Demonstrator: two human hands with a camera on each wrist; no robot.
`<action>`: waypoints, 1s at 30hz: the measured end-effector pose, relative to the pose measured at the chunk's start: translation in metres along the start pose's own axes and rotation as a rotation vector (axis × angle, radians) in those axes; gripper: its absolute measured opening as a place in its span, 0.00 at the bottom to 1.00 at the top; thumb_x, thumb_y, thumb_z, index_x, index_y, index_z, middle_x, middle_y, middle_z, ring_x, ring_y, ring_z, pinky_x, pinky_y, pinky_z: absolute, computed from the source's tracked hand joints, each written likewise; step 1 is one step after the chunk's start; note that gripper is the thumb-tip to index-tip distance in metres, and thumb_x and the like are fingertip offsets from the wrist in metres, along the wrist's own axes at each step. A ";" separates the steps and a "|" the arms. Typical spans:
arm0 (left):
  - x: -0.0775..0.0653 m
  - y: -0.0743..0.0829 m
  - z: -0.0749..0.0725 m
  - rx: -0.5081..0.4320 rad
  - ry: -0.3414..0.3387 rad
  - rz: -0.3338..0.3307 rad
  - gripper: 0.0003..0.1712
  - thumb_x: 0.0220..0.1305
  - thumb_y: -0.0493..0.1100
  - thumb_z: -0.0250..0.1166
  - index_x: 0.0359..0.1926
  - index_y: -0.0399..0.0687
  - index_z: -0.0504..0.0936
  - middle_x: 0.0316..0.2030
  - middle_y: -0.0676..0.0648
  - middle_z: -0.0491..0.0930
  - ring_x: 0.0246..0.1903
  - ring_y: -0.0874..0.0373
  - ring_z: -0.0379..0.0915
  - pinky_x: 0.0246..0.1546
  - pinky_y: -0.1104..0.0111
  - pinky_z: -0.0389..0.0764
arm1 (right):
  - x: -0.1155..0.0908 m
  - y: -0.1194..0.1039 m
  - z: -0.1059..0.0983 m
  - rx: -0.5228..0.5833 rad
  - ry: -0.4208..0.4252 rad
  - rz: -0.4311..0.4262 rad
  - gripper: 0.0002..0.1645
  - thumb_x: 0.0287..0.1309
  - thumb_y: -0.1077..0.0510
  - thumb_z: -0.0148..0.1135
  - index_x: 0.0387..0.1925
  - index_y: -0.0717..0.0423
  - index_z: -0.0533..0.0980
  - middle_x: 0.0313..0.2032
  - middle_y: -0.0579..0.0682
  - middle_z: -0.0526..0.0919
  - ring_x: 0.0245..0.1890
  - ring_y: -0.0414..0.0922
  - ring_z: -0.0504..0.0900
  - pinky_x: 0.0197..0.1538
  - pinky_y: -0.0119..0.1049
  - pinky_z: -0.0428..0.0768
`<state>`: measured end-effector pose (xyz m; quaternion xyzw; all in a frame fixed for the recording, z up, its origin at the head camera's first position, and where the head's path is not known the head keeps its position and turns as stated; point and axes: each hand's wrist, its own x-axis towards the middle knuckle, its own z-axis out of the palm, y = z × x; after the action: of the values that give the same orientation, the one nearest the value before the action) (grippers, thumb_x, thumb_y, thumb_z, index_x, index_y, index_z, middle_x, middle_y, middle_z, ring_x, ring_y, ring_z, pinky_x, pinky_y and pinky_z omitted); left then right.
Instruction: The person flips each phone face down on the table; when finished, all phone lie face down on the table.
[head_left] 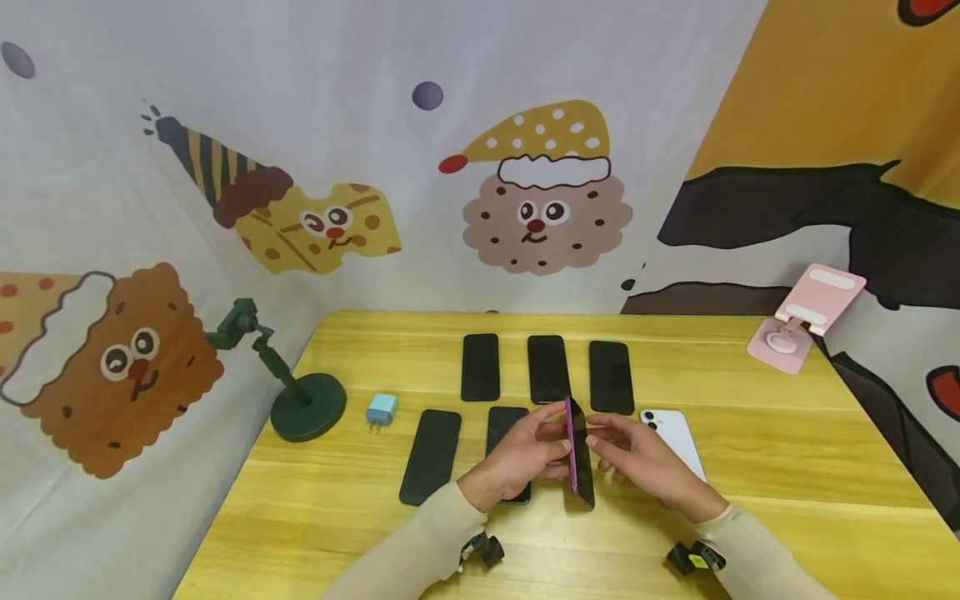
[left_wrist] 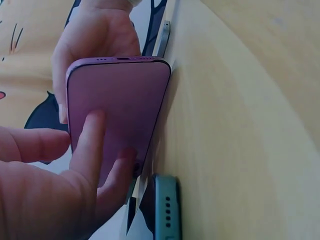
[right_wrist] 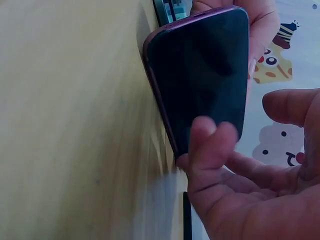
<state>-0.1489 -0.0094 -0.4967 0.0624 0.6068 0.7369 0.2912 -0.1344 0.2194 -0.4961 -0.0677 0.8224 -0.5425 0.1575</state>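
Note:
A purple phone (head_left: 581,471) stands on edge, tilted, close over the table between both hands. My left hand (head_left: 519,457) holds it from the back, with fingers spread on the purple back (left_wrist: 122,92) and the thumb by its edge. On the other side, my right hand (head_left: 643,457) has loosely bent fingers right at the dark screen (right_wrist: 200,70); in the right wrist view its thumb (right_wrist: 287,105) stands apart from the phone. Partly under my left hand lies a dark phone (head_left: 504,423). A white phone (head_left: 681,437) lies beside my right hand, partly hidden by it.
Three black phones (head_left: 480,367) lie in a row at the back, and another black phone (head_left: 431,457) lies left of my hands. A light-blue charger plug (head_left: 382,408) and a dark green stand (head_left: 307,407) are at the left. A pink phone stand (head_left: 821,296) occupies the back right corner.

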 end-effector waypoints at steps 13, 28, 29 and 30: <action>0.005 -0.001 0.009 0.018 -0.122 -0.013 0.45 0.75 0.33 0.64 0.84 0.68 0.58 0.72 0.38 0.72 0.55 0.46 0.85 0.55 0.50 0.87 | -0.001 -0.004 -0.005 0.038 -0.057 0.026 0.38 0.76 0.43 0.62 0.76 0.59 0.64 0.59 0.69 0.83 0.41 0.51 0.91 0.37 0.46 0.90; 0.003 -0.001 0.014 0.075 -0.060 -0.044 0.40 0.76 0.33 0.63 0.80 0.68 0.66 0.73 0.39 0.69 0.56 0.48 0.84 0.50 0.53 0.90 | -0.005 -0.010 -0.015 -0.009 0.017 0.105 0.36 0.72 0.60 0.59 0.76 0.67 0.62 0.45 0.61 0.90 0.29 0.52 0.90 0.29 0.46 0.89; 0.003 0.000 0.014 0.074 -0.058 -0.046 0.39 0.75 0.33 0.64 0.80 0.67 0.66 0.74 0.39 0.69 0.56 0.48 0.83 0.50 0.53 0.90 | -0.005 -0.010 -0.016 -0.026 0.028 0.111 0.36 0.71 0.61 0.60 0.75 0.67 0.62 0.44 0.60 0.90 0.28 0.52 0.89 0.27 0.46 0.89; 0.003 0.000 0.014 0.078 -0.057 -0.044 0.39 0.76 0.34 0.64 0.80 0.66 0.66 0.74 0.39 0.68 0.57 0.48 0.83 0.50 0.53 0.90 | -0.005 -0.010 -0.016 -0.039 0.042 0.121 0.36 0.70 0.61 0.60 0.75 0.66 0.63 0.43 0.59 0.90 0.26 0.52 0.88 0.26 0.46 0.88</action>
<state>-0.1447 0.0038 -0.4939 0.0813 0.6277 0.7041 0.3220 -0.1353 0.2312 -0.4806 -0.0097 0.8386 -0.5170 0.1711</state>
